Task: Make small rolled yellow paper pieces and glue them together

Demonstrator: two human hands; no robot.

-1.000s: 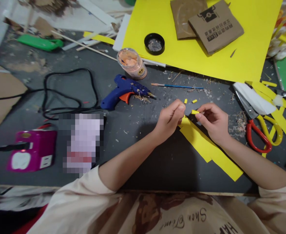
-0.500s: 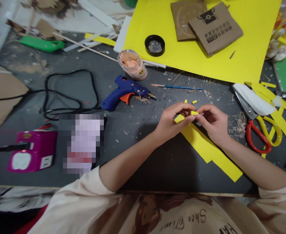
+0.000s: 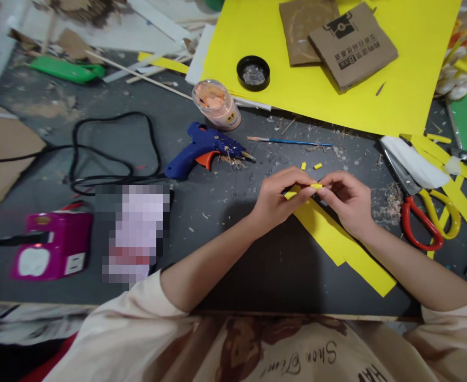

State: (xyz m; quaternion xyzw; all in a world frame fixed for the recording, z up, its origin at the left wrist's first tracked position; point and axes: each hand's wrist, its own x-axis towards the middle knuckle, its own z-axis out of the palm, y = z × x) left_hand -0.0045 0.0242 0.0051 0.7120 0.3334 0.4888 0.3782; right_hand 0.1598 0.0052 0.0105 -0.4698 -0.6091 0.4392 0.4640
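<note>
Between the fingertips of both hands is a small rolled piece of yellow paper (image 3: 316, 186). My left hand (image 3: 283, 193) pinches its left end, and my right hand (image 3: 346, 199) pinches the right end. Yellow paper strips (image 3: 336, 239) lie on the table under and in front of my hands. Just beyond the fingers rest two more little yellow rolls, one (image 3: 304, 166) upright in view and another (image 3: 317, 166) lying slanted. A thin blue paintbrush (image 3: 297, 142) lies farther back.
Scissors (image 3: 420, 217) with red and yellow handles lie at the right. On the left are a blue glue gun (image 3: 205, 151), its black cord (image 3: 151, 124), a purple power adapter (image 3: 54, 246) and an open jar (image 3: 219, 106). Behind is a large yellow sheet (image 3: 297, 101) with cardboard pieces (image 3: 352, 48).
The yellow roll has turned slightly and looks thinner between my fingertips, which have closed in around it. Both arms stay nearly in place.
</note>
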